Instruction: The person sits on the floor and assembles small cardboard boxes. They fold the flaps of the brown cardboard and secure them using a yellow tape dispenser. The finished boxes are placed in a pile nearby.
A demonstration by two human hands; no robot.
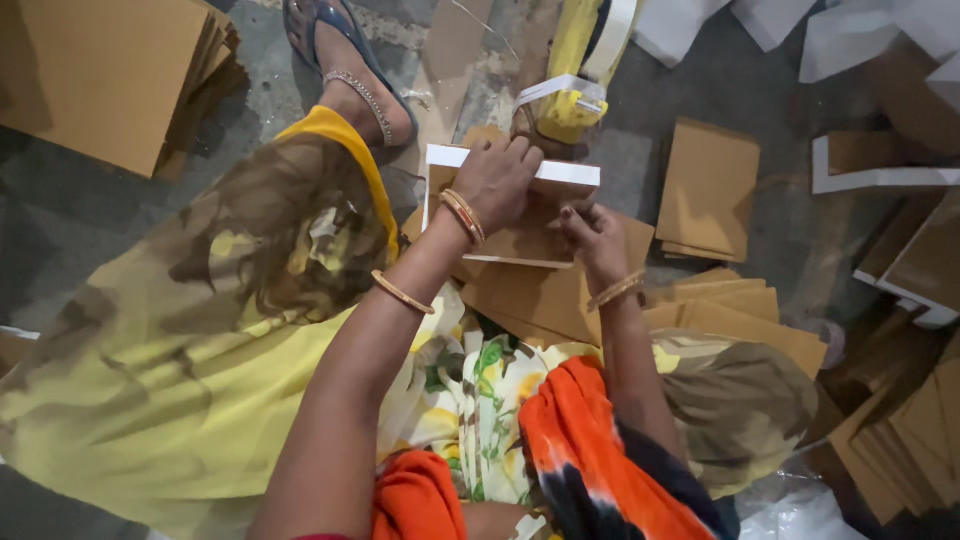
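The shallow cardboard tray (515, 215), brown inside with white-covered walls, sits tilted on the person's lap, under both sets of fingers. The left hand (497, 182) lies over its far white wall, fingers curled down across the edge and pressing on it, so the hand is closed on the tray. The right hand (593, 235) meets the tray at its right end, fingertips pinched together on the corner; whether they nip a flap of covering or only the board I cannot tell.

As a judgement, the tray looks partly done: the far wall and left wall already show white, while the near side by the wrists is still bare brown.

Just below the fingers, loose brown cardboard pieces (540, 295) lie fanned on the lap. Beyond the left fingertips stands a yellow tape dispenser (570, 105) with white tape. To the right of the right hand rests a small stack of brown boards (708, 190), and further right, finished white-edged trays (880, 175). Far to the left of the left hand is a tall pile of cardboard sheets (120, 75), with a sandalled foot (350, 75) between.
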